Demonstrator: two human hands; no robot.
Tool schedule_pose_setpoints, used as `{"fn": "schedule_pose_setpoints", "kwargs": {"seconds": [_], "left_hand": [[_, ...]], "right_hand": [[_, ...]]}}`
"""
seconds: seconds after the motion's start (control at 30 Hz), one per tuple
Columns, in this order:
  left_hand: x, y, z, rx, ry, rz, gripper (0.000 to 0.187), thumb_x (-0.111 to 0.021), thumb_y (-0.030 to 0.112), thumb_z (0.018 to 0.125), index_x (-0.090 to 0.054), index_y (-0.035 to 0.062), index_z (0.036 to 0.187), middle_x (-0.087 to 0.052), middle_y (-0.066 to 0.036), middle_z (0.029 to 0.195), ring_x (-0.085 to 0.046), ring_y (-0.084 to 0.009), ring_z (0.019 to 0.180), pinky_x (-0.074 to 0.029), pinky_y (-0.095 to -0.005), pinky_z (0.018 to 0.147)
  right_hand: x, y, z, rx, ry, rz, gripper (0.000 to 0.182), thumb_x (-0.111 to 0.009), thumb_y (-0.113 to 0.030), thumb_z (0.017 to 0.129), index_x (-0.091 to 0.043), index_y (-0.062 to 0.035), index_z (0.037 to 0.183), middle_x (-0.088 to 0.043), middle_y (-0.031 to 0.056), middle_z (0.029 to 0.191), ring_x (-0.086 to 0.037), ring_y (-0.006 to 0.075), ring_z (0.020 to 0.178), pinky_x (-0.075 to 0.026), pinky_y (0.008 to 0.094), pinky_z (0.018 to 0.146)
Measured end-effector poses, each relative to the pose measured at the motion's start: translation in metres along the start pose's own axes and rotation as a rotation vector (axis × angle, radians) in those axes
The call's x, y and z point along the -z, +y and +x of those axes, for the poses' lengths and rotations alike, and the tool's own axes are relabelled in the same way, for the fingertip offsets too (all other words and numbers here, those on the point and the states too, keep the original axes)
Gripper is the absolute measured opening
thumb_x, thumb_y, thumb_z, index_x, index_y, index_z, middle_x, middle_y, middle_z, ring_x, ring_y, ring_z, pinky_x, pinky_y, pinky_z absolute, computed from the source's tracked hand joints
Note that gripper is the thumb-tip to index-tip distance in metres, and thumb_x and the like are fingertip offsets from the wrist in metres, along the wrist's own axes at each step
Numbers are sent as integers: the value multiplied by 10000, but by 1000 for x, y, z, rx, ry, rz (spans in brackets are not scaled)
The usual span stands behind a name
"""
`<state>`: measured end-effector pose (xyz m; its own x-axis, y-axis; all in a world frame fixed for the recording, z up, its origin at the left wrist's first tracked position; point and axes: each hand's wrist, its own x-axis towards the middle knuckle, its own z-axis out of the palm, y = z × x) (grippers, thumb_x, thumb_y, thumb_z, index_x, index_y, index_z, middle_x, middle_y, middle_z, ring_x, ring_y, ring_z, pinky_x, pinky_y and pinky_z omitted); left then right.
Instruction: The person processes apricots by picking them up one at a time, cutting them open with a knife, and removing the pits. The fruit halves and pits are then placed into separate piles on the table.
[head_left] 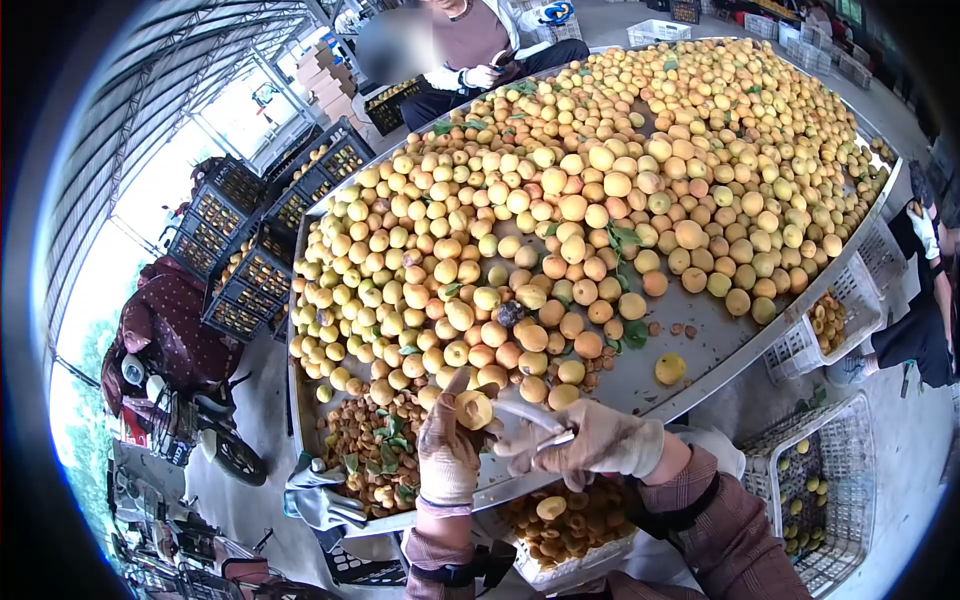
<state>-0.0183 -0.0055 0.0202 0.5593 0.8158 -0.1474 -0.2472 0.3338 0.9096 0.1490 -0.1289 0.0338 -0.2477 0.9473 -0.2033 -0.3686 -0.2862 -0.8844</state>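
My left hand (447, 445), in a worn cloth glove, holds a pale yellow apricot (473, 409) that shows a cut face. My right hand (585, 443), also gloved, grips a small knife (528, 414) whose blade points at the fruit. Both hands hover over the near edge of a big metal sorting table (715, 345) heaped with several yellow and orange apricots (560, 210). A pile of darker, split apricot pieces with leaves (372, 448) lies just left of my left hand.
White baskets (835, 470) with a few apricots stand at the right, another basket of halves (570, 525) below my hands. Black crates of fruit (255, 270) are stacked at the left near a scooter (175, 390). A seated person (470, 50) works at the far side; another person (925, 300) stands right.
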Motion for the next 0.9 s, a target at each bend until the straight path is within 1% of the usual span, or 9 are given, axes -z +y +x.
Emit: {"fn": "schedule_pose_setpoints", "kwargs": {"seconds": [0.23, 0.3, 0.57, 0.63, 0.7, 0.73, 0.83, 0.87, 0.9], "left_hand": [[-9, -43, -21, 160, 26, 61, 570, -482, 542, 926, -541, 24, 1156, -630, -105, 877, -579, -169, 634, -473, -270, 565], [-13, -47, -25, 254, 53, -66, 523, -412, 474, 982, -551, 2, 1159, -632, -97, 984, -627, -156, 857, -505, -253, 690], [-39, -56, -32, 225, -34, -5, 456, -538, 394, 949, -547, -17, 1146, -595, -84, 948, -604, -170, 827, -517, -309, 713], [-47, -63, -34, 117, -43, 174, 390, -530, 326, 962, -540, -6, 1167, -601, -95, 1026, -611, -183, 894, -532, -324, 784], [-26, -95, -28, -175, 8, 387, 329, -507, 247, 976, -529, 2, 1194, -601, -107, 1110, -611, -192, 974, -521, -326, 866], [-22, -99, -24, -107, 11, -121, 302, -540, 158, 954, -521, 1, 1211, -595, -116, 1164, -607, -192, 1015, -509, -311, 887], [-35, -89, -25, -170, 41, 228, 281, -571, 135, 937, -540, -5, 1179, -614, -72, 1083, -600, -140, 958, -510, -274, 833], [-45, -77, -28, -109, 74, 282, 245, -553, 195, 954, -566, 1, 1104, -624, -38, 951, -608, -111, 847, -518, -228, 731], [-51, -65, -28, 60, 103, 126, 238, -560, 231, 954, -577, 10, 1041, -610, -12, 853, -591, -86, 742, -499, -193, 639]], "right_hand": [[2, 1, 19, 753, 626, 585, 296, -593, -73, 888, -602, 1, 1175, -527, 8, 615, -482, 88, 492, -387, 211, 436], [-1, 1, 20, 799, 665, 697, 291, -578, -24, 883, -607, -14, 1173, -507, -5, 602, -452, 76, 494, -395, 225, 444], [-9, -1, 17, 931, 763, 384, 280, -550, -17, 915, -569, 35, 1190, -466, -16, 632, -426, 52, 504, -392, 205, 438], [-13, -1, 13, 964, 681, 129, 300, -530, 46, 902, -577, 22, 1197, -670, 78, 920, -541, 62, 610, -479, 203, 570], [-12, 11, 29, 1112, 480, -33, 359, -516, 80, 883, -560, 2, 1230, -646, 131, 1161, -639, 150, 977, -506, 265, 851], [-13, 8, 22, 1030, 428, -114, 382, -510, 112, 860, -556, 13, 1225, -644, 138, 1159, -591, 200, 1120, -448, 287, 969], [-13, 9, 30, 1039, 513, 48, 291, -542, 96, 847, -611, 52, 1127, -673, 122, 1080, -638, 152, 959, -503, 258, 847], [-9, 9, 37, 1119, 586, 142, 259, -553, 70, 865, -617, 38, 1114, -681, 101, 1013, -617, 94, 757, -507, 226, 670], [-9, 1, 27, 921, 634, 384, 249, -561, 0, 894, -600, 22, 1139, -632, 22, 793, -485, 39, 556, -417, 202, 502]]}}
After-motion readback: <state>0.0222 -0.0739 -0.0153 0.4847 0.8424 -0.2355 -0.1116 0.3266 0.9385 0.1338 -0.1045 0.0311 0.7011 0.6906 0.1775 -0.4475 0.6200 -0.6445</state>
